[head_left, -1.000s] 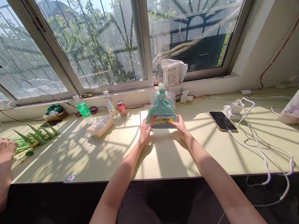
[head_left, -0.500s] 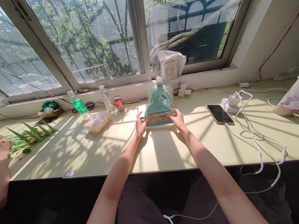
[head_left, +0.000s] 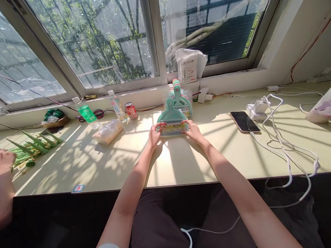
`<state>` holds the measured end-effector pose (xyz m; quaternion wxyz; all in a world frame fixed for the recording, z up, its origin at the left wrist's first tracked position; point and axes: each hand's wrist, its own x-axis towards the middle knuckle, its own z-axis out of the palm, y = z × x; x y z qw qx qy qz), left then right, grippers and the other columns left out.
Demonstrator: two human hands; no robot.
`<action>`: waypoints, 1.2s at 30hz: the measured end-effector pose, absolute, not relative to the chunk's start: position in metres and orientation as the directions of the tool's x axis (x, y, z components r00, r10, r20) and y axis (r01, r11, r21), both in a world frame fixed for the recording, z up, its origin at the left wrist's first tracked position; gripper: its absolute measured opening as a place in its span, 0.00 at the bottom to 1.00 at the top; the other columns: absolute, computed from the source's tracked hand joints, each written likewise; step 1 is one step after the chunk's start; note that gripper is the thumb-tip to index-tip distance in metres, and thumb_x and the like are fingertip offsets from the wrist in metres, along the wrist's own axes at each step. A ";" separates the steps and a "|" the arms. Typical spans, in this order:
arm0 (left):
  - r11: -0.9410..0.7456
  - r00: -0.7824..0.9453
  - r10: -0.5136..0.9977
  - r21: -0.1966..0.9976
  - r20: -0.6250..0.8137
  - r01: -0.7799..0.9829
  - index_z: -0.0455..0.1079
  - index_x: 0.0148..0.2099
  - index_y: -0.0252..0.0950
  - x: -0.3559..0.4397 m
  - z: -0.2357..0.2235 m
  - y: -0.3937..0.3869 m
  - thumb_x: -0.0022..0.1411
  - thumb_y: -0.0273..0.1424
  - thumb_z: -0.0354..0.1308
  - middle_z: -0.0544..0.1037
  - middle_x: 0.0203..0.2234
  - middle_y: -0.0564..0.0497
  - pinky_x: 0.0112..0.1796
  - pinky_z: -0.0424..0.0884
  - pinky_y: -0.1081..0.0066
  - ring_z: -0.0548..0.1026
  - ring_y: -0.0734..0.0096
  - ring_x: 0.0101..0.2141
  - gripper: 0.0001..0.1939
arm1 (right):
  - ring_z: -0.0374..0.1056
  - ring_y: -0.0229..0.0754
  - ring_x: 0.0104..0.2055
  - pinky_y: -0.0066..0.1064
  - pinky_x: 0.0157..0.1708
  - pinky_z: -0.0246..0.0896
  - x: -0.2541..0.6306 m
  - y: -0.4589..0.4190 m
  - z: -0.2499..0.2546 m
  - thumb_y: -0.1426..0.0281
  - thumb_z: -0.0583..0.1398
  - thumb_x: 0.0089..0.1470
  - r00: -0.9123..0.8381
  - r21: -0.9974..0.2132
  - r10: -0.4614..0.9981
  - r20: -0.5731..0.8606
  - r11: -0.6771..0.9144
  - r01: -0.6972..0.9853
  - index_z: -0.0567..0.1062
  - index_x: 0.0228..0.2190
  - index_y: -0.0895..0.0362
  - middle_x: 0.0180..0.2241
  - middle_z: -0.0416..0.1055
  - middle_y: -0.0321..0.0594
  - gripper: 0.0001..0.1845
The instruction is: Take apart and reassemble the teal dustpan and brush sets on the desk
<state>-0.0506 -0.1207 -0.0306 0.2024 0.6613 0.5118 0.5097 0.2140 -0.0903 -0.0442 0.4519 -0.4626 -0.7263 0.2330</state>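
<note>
A teal mini dustpan set (head_left: 170,117) with a yellow printed label leans upright at the middle of the table, handle towards the window. My left hand (head_left: 154,136) grips its left lower edge, fingers curled round the side. At its right lower edge, my right hand (head_left: 193,132) is closed on the same set. Just behind stand several similar dustpan sets (head_left: 186,101) in clear wrapping, partly hidden by the front one. Their handles line up one behind another.
Left of my hands lie a wrapped tissue pack (head_left: 108,132), a green-labelled bottle (head_left: 87,113), another bottle (head_left: 117,106) and a red can (head_left: 131,111). On the right are a phone (head_left: 244,122), charger (head_left: 257,109) and looped cables. Another person's hand (head_left: 0,158) is at far left by green pointed pieces (head_left: 38,144).
Both hands have shifted slightly left with the front dustpan set, which now sits a little to the left of the stack behind. The camera view has tilted slightly.
</note>
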 end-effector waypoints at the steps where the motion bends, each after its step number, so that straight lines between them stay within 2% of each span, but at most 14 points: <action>1: -0.398 -0.003 0.892 0.789 0.451 0.469 0.80 0.52 0.42 -0.051 -0.030 -0.121 0.65 0.30 0.64 0.83 0.56 0.43 0.64 0.74 0.49 0.78 0.50 0.61 0.13 | 0.75 0.59 0.60 0.51 0.61 0.73 0.215 -0.091 -0.042 0.71 0.70 0.50 -0.164 -0.769 0.896 0.414 0.440 0.463 0.83 0.49 0.50 0.59 0.79 0.47 0.23; 4: -0.385 0.090 0.915 0.786 0.393 0.484 0.81 0.47 0.43 -0.055 -0.027 -0.119 0.58 0.33 0.74 0.84 0.55 0.43 0.67 0.71 0.46 0.77 0.47 0.62 0.14 | 0.77 0.55 0.55 0.46 0.58 0.74 0.215 -0.093 -0.034 0.69 0.70 0.51 -0.161 -0.803 0.922 0.353 0.387 0.452 0.84 0.40 0.51 0.55 0.81 0.47 0.11; 7: -0.370 0.138 0.927 0.796 0.348 0.480 0.83 0.43 0.44 -0.061 -0.023 -0.119 0.56 0.32 0.78 0.84 0.50 0.42 0.66 0.71 0.44 0.78 0.46 0.59 0.13 | 0.77 0.53 0.53 0.45 0.57 0.73 0.214 -0.095 -0.029 0.68 0.69 0.53 -0.123 -0.842 0.940 0.317 0.339 0.420 0.83 0.32 0.52 0.51 0.82 0.47 0.02; 10: -0.380 0.163 0.924 0.808 0.345 0.449 0.84 0.40 0.44 -0.066 -0.021 -0.120 0.54 0.29 0.79 0.83 0.43 0.44 0.64 0.75 0.43 0.81 0.49 0.53 0.12 | 0.77 0.53 0.50 0.45 0.55 0.74 0.213 -0.096 -0.026 0.66 0.68 0.54 -0.081 -0.879 0.949 0.304 0.313 0.361 0.82 0.29 0.52 0.47 0.83 0.46 0.04; 14: -0.335 0.096 0.941 0.845 0.326 0.417 0.83 0.33 0.43 -0.064 -0.022 -0.123 0.50 0.29 0.79 0.80 0.38 0.46 0.57 0.81 0.50 0.82 0.54 0.46 0.09 | 0.76 0.52 0.44 0.45 0.48 0.76 0.212 -0.095 -0.027 0.61 0.70 0.52 -0.021 -0.903 0.956 0.292 0.283 0.322 0.81 0.26 0.51 0.43 0.83 0.45 0.09; 19: -0.262 0.011 0.959 0.874 0.283 0.409 0.79 0.27 0.40 -0.055 -0.025 -0.124 0.56 0.33 0.75 0.79 0.36 0.46 0.54 0.81 0.56 0.80 0.55 0.44 0.09 | 0.77 0.52 0.44 0.47 0.53 0.74 0.211 -0.094 -0.031 0.59 0.71 0.51 -0.017 -0.884 0.947 0.320 0.305 0.356 0.83 0.30 0.51 0.41 0.84 0.44 0.10; 21: -0.262 0.003 0.960 0.889 0.281 0.377 0.79 0.28 0.39 -0.052 -0.026 -0.123 0.59 0.32 0.72 0.79 0.34 0.45 0.54 0.81 0.54 0.81 0.54 0.44 0.09 | 0.78 0.52 0.43 0.48 0.52 0.75 0.210 -0.094 -0.033 0.59 0.73 0.50 -0.001 -0.911 0.955 0.296 0.283 0.299 0.85 0.41 0.50 0.44 0.84 0.45 0.16; 24: -0.268 -0.015 0.957 0.898 0.291 0.349 0.78 0.30 0.39 -0.046 -0.027 -0.123 0.62 0.31 0.71 0.79 0.33 0.46 0.55 0.79 0.50 0.81 0.52 0.45 0.08 | 0.79 0.53 0.45 0.50 0.53 0.77 0.209 -0.091 -0.034 0.60 0.76 0.44 0.079 -0.955 0.963 0.258 0.242 0.172 0.78 0.59 0.48 0.49 0.82 0.45 0.40; 26: -0.299 -0.049 0.939 0.882 0.339 0.365 0.78 0.35 0.39 -0.041 -0.027 -0.124 0.61 0.30 0.71 0.80 0.35 0.46 0.58 0.78 0.49 0.81 0.52 0.48 0.04 | 0.79 0.55 0.49 0.51 0.56 0.77 0.210 -0.089 -0.033 0.62 0.77 0.40 0.122 -0.969 0.963 0.241 0.231 0.092 0.74 0.63 0.50 0.52 0.81 0.48 0.48; 27: -0.319 -0.072 0.927 0.874 0.368 0.366 0.78 0.39 0.40 -0.039 -0.028 -0.126 0.60 0.29 0.71 0.81 0.38 0.46 0.58 0.78 0.49 0.81 0.52 0.49 0.05 | 0.79 0.56 0.51 0.52 0.57 0.76 0.210 -0.088 -0.033 0.63 0.77 0.39 0.125 -0.972 0.964 0.233 0.228 0.057 0.75 0.62 0.51 0.53 0.81 0.50 0.48; 29: -0.350 -0.121 0.905 0.875 0.409 0.335 0.76 0.51 0.41 -0.035 -0.028 -0.129 0.59 0.28 0.72 0.81 0.45 0.45 0.56 0.80 0.51 0.81 0.53 0.52 0.18 | 0.79 0.57 0.53 0.52 0.58 0.76 0.212 -0.088 -0.030 0.65 0.76 0.39 0.103 -0.974 0.969 0.226 0.226 0.009 0.78 0.58 0.54 0.54 0.82 0.52 0.43; 32: -0.350 -0.200 0.889 0.893 0.411 0.282 0.63 0.67 0.44 -0.030 -0.027 -0.132 0.59 0.28 0.73 0.81 0.51 0.42 0.50 0.82 0.54 0.81 0.53 0.53 0.37 | 0.79 0.58 0.54 0.52 0.59 0.76 0.213 -0.090 -0.026 0.65 0.74 0.40 0.072 -0.965 0.963 0.260 0.260 0.016 0.83 0.49 0.55 0.51 0.84 0.51 0.31; 34: -0.316 -0.217 0.897 0.903 0.385 0.292 0.61 0.69 0.42 -0.029 -0.026 -0.130 0.60 0.29 0.73 0.83 0.48 0.43 0.50 0.81 0.53 0.83 0.53 0.49 0.39 | 0.80 0.58 0.52 0.53 0.58 0.76 0.212 -0.092 -0.025 0.64 0.73 0.43 0.100 -0.960 0.956 0.277 0.270 0.076 0.84 0.45 0.55 0.48 0.86 0.50 0.25; 36: -0.271 -0.195 0.916 0.900 0.350 0.342 0.68 0.63 0.40 -0.029 -0.026 -0.123 0.60 0.28 0.72 0.84 0.41 0.46 0.52 0.80 0.51 0.83 0.52 0.45 0.31 | 0.80 0.59 0.49 0.54 0.57 0.76 0.211 -0.091 -0.027 0.63 0.72 0.46 0.171 -0.952 0.943 0.286 0.259 0.166 0.85 0.45 0.54 0.46 0.86 0.50 0.22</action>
